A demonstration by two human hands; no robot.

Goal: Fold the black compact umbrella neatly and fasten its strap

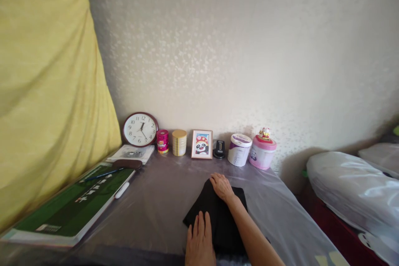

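A black cloth (229, 226), which looks like a folded garment, lies on the table in front of me. My left hand (200, 237) rests on its near left part, palm down, with the fingers stretched forward. At the cloth's far edge, my right hand (222, 187) lies on top, its fingers pointing to the left and bent slightly over the fabric. Neither hand shows a grip on the cloth. My right forearm covers part of the cloth's right side.
The table (149, 212) has a clear plastic cover. Along the wall stand a clock (141, 129), a red can (162, 141), a yellow tin (179, 143), a panda picture frame (202, 144) and two tubs (239, 150). A green book (71, 203) lies left; plastic-wrapped bundles (355, 191) sit right.
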